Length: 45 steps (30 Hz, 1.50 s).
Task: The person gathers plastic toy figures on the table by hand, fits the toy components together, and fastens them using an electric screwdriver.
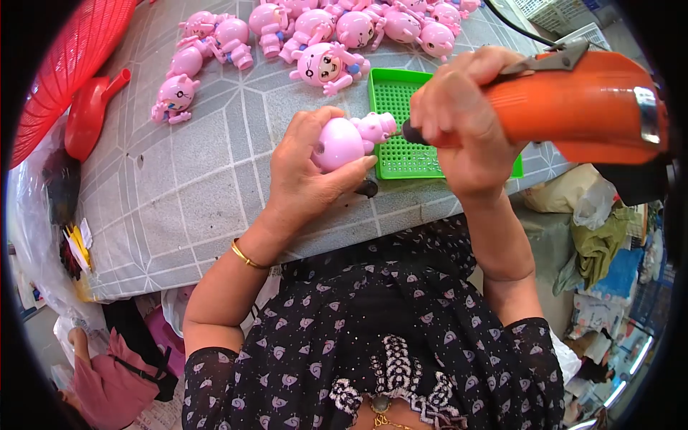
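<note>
My left hand [304, 161] is wrapped round a pink toy figure [342, 145], which lies tilted on its side with its feet pointing right. In my right hand [466, 118] is an orange power screwdriver [566, 100], held level, its black nose [414, 132] facing the toy's feet. A small gap seems to separate the nose from the toy; whether a bit touches it I cannot tell. Behind both lies a green perforated tray [401, 169] with small shiny pieces in it. A dark, rounded object [367, 188] sits just below my left fingers, partly hidden.
Several pink toy figures [322, 66] are grouped along the table's far side, with one figure [174, 98] farther left. A red basket [72, 57] and a red funnel-like piece [89, 118] stand at the left. Another person in a pink top [115, 380] is at lower left.
</note>
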Motion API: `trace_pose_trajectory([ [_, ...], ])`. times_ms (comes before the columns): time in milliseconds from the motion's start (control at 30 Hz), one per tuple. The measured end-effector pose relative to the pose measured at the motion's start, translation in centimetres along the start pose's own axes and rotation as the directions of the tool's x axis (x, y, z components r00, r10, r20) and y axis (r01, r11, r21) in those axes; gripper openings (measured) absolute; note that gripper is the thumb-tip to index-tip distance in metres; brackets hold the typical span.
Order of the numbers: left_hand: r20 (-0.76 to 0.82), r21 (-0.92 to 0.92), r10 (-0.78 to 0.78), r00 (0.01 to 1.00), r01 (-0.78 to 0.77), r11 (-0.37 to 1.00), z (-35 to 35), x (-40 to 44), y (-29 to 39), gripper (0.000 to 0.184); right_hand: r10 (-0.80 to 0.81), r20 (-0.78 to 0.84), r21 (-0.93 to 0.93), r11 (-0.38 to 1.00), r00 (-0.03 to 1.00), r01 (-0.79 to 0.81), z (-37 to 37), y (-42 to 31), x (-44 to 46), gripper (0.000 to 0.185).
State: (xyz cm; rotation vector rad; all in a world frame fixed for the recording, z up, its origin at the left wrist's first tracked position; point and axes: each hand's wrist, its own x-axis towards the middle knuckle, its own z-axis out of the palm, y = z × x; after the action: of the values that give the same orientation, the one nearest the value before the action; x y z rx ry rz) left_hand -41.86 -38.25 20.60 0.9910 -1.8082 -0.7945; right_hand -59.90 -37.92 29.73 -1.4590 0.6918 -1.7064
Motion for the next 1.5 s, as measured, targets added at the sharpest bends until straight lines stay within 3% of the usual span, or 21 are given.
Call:
trace_pose_trajectory([
  [33,-0.033,0.036,-0.075,0.997,0.076,0.996,-0.1,-0.1,0.1,0.056,0.013,-0.032,0.034,0.999,0.999,-0.012,0.1,-0.1,0.0,0.011],
  [67,-0.069,0.07,-0.151,0.986,0.156,0.985,-0.2,-0.3,0.0,0.057,-0.037,-0.033,-0.065,0.997,0.999,0.035,-0.8,-0.5,0.0,0.006],
  [133,-0.11,0.148,-0.118,0.987,0.134,0.98,-0.8,-0.3,-0.5,0.063,-0.056,-0.118,0.101,0.992,0.991,0.069,-2.0,-0.9,0.2,0.004],
  [233,-0.173,0.198,-0.169,0.97,0.203,0.959,-1.6,-0.1,0.0,0.07,-0.1,-0.155,0.106,0.987,0.983,0.117,-3.8,-0.5,0.7,0.006],
  [333,-0.138,0.224,-0.264,0.955,0.289,0.931,-2.2,-0.2,0.8,0.06,-0.078,-0.274,0.046,0.995,0.959,0.094,-3.7,-0.2,-0.1,0.013],
  [367,-0.186,0.249,-0.2,0.962,0.243,0.937,-2.6,-0.2,0.8,0.049,-0.018,-0.25,-0.026,1.0,0.968,0.012,-3.9,0.0,-0.7,0.012],
  [400,-0.186,0.254,-0.197,0.963,0.241,0.937,-2.9,-0.2,0.7,0.049,0.044,-0.229,-0.099,0.993,0.972,-0.069,-4.2,0.2,-1.2,0.012],
  [467,-0.151,0.084,-0.322,0.934,0.337,0.938,-3.7,-0.3,0.4,0.038,0.042,-0.261,-0.124,0.989,0.964,-0.076,-4.5,0.5,-1.5,0.012],
  [500,-0.121,0.256,-0.361,0.925,0.38,0.889,-4.2,-0.4,0.5,0.025,0.033,-0.262,-0.129,0.989,0.964,-0.069,-4.7,0.5,-1.6,0.011],
  [533,-0.117,0.257,-0.361,0.925,0.379,0.889,-4.4,-0.2,0.5,0.025,0.025,-0.265,-0.135,0.989,0.964,-0.063,-4.9,0.4,-1.7,0.011],
  [567,-0.099,0.272,-0.09,0.991,0.114,0.956,-4.4,0.1,0.3,0.029,0.024,-0.27,-0.137,0.988,0.963,-0.064,-5.1,0.3,-1.7,0.011],
  [600,-0.078,0.279,0.191,0.979,-0.163,0.946,-4.4,0.4,0.2,0.035,0.017,-0.254,-0.126,0.991,0.967,-0.051,-5.3,0.1,-1.5,0.011],
  [633,0.062,0.274,0.223,0.973,-0.232,0.933,-4.7,0.5,0.3,0.047,0.009,-0.239,-0.117,0.992,0.971,-0.038,-5.5,0.0,-1.5,0.011],
  [667,0.067,0.266,0.227,0.972,-0.237,0.934,-4.8,0.7,0.8,0.047,0.006,-0.245,-0.124,0.992,0.969,-0.038,-5.5,0.0,-1.4,0.011],
  [733,0.389,0.324,0.168,0.906,-0.305,0.895,-5.0,1.0,1.7,0.056,-0.025,-0.297,-0.009,1.0,0.955,0.023,-5.3,0.1,-1.2,0.012],
  [900,0.422,0.352,0.105,0.901,-0.269,0.896,-5.0,0.8,1.3,0.068,0.0,-0.275,-0.033,0.999,0.961,-0.01,-5.2,0.7,-1.7,0.013],
  [1000,0.316,0.314,0.095,0.944,-0.198,0.929,-3.6,0.3,1.2,0.06,0.092,-0.211,-0.099,0.988,0.973,-0.115,-5.6,0.8,-2.3,0.013],
  [1133,0.313,0.292,0.033,0.949,-0.13,0.947,-3.4,0.3,0.6,0.059,0.103,-0.218,-0.085,0.989,0.971,-0.124,-5.3,1.5,-2.5,0.012],
  [1233,0.262,0.198,0.076,0.962,-0.131,0.971,-3.2,0.2,0.4,0.058,0.101,-0.202,-0.121,0.984,0.974,-0.127,-5.1,1.7,-2.9,0.011],
  [1300,0.076,-0.053,0.035,0.996,-0.031,0.998,-2.6,0.1,0.3,0.056,0.095,-0.179,-0.111,0.987,0.979,-0.116,-4.9,1.8,-3.1,0.01],
  [1500,0.076,0.002,0.084,0.994,-0.084,0.996,-1.5,0.1,0.6,0.06,0.097,-0.191,-0.133,0.983,0.977,-0.124,-4.9,2.2,-3.1,0.01],
])
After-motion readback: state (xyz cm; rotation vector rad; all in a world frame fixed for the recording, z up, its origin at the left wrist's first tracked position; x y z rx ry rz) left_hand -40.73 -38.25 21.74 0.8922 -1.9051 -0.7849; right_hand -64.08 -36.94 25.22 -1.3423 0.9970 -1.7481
